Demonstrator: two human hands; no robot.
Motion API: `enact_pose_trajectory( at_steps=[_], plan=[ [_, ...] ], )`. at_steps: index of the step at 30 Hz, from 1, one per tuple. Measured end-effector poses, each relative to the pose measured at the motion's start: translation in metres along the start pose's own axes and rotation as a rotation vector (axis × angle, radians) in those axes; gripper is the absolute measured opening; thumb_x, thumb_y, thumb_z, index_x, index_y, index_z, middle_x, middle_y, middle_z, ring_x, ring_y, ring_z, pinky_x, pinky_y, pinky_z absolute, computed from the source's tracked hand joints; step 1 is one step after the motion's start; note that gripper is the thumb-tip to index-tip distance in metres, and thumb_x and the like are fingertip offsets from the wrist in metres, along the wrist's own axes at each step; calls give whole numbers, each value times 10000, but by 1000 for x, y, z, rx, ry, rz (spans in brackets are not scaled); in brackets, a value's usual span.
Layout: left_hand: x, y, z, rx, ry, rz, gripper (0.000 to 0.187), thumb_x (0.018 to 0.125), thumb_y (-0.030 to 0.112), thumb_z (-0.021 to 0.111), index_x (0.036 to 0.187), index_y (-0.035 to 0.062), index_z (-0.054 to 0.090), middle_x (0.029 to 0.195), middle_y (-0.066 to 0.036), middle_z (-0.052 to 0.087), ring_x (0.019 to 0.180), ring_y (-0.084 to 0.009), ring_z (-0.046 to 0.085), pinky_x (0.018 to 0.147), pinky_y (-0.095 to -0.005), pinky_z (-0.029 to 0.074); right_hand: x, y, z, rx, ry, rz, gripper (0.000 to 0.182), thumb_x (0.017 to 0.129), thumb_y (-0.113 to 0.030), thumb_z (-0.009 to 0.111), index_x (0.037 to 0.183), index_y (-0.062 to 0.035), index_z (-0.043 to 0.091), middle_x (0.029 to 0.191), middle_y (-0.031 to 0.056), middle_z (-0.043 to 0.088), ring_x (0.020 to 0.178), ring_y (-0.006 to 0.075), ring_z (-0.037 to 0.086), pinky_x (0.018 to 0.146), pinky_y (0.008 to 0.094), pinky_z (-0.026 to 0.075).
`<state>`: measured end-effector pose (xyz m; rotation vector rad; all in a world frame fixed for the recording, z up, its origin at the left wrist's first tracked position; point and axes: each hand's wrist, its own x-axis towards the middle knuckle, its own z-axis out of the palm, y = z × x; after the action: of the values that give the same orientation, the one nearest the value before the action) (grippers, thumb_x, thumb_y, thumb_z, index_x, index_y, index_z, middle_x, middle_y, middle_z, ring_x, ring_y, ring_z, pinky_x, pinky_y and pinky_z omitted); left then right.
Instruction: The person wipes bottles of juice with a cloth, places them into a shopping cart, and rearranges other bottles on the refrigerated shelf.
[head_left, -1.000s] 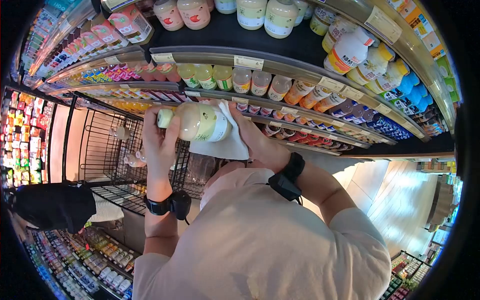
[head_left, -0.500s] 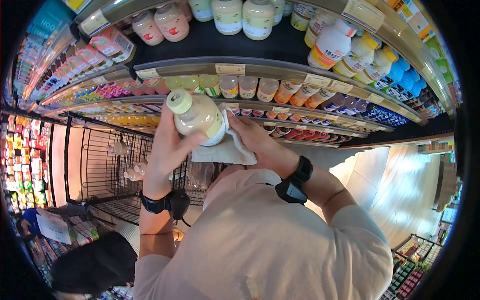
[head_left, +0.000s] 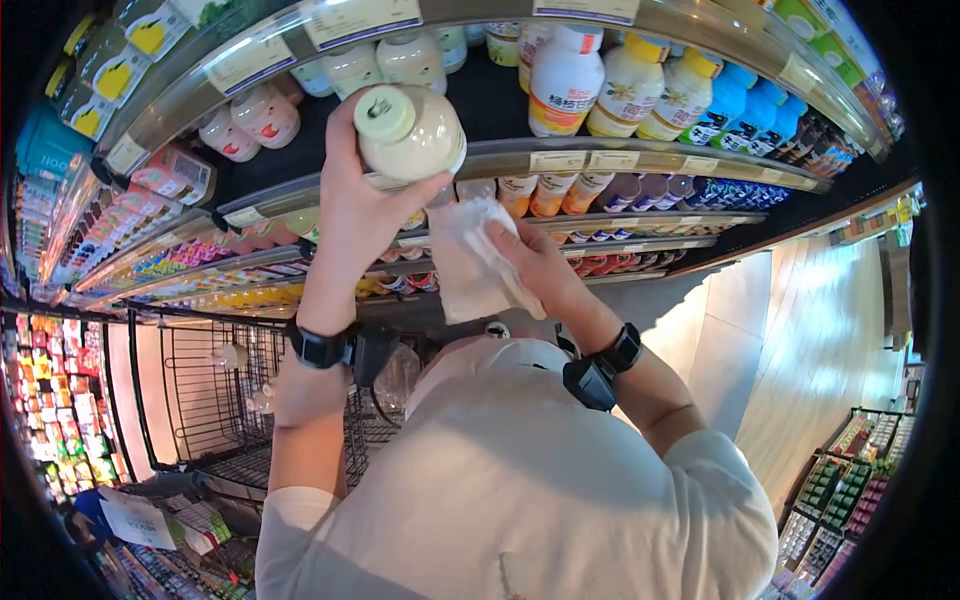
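Note:
A pale bottle with a light green cap [head_left: 425, 135] is held up in front of the upper shelf, its cap tilted toward the camera. My left hand [head_left: 365, 200] is wrapped round its left side and underside. Lower and to the right, my right hand [head_left: 535, 262] grips a white cloth [head_left: 470, 262] that hangs down below the bottle. Similar pale bottles [head_left: 412, 62] stand on the shelf behind, and a white bottle with an orange label [head_left: 566, 85] is to their right.
Shelf edges [head_left: 500, 158] with price tags run across the view, with drinks in rows below. A black wire cart [head_left: 215, 390] holding a few bottles stands at the lower left. Wooden floor [head_left: 800, 330] shows at right; crates [head_left: 840, 490] stand at the lower right.
My left hand has raised the bottle toward the upper shelf. The cloth in my right hand has come away from the bottle and hangs lower. The view has shifted along the shelves.

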<state>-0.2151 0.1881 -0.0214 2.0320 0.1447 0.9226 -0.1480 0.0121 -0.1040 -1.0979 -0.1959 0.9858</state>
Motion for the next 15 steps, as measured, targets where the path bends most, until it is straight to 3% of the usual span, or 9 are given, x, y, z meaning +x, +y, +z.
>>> enact_pose_trajectory(
  at_steps=[2, 3, 4, 6, 7, 8, 10, 15],
  plan=[
    [15, -17, 12, -46, -28, -12, 763, 594, 102, 820, 1221, 14, 394, 1193, -126, 457, 1109, -222, 498, 926, -345, 444, -2, 7, -23, -596, -80, -97, 447, 923, -356, 522, 1133, 38, 530, 985, 60, 619, 889, 120, 593, 751, 259, 469],
    [21, -22, 18, -42, -21, 31, 764, 606, 117, 818, 1228, 2, 389, 1202, -123, 431, 1104, -223, 500, 922, -346, 453, -2, 11, -30, -717, -113, -156, 437, 899, -308, 569, 1156, 39, 504, 971, 106, 631, 880, 175, 610, 759, 288, 463],
    [28, -26, 23, -45, -28, 38, 764, 606, 117, 818, 1228, 2, 389, 1202, -123, 431, 1104, -223, 500, 922, -346, 453, -4, 15, -33, -714, -105, -161, 437, 899, -308, 569, 1156, 39, 504, 971, 106, 631, 880, 175, 610, 759, 288, 463],
    [37, -32, 32, -3, -36, 0, 768, 614, 121, 816, 1240, -3, 389, 1191, -120, 428, 1087, -226, 509, 911, -341, 460, -14, 19, -35, -932, -66, -400, 397, 868, -222, 603, 1179, 1, 502, 949, 162, 626, 884, 249, 617, 775, 313, 459],
    [40, -32, 37, 24, -33, 18, 759, 627, 128, 811, 1250, 1, 398, 1181, -121, 433, 1076, -228, 516, 902, -338, 465, -16, 19, -36, -921, -105, -377, 388, 829, -137, 618, 1187, -34, 507, 970, 187, 605, 910, 320, 599, 785, 348, 461],
    [43, -34, 42, 19, -38, 22, 759, 627, 128, 811, 1250, 1, 398, 1181, -121, 433, 1076, -228, 516, 902, -338, 465, -15, 21, -39, -921, -97, -379, 388, 829, -137, 618, 1187, -34, 507, 970, 187, 605, 910, 320, 599, 785, 348, 461],
    [50, -42, 49, -6, -26, 18, 761, 637, 130, 804, 1269, 10, 398, 1205, -130, 428, 1084, -231, 517, 896, -342, 467, -12, 27, -46, -1102, -156, -613, 350, 807, -141, 619, 1135, -56, 530, 933, 185, 609, 846, 376, 592, 718, 429, 474],
    [58, -53, 61, -33, -105, -36, 780, 637, 146, 803, 1287, 15, 391, 1223, -139, 439, 1094, -240, 519, 898, -343, 460, -13, 24, -46, -1121, -162, -603, 336, 805, -138, 622, 1121, -65, 535, 955, 172, 608, 872, 366, 588, 730, 439, 474]
  ],
)
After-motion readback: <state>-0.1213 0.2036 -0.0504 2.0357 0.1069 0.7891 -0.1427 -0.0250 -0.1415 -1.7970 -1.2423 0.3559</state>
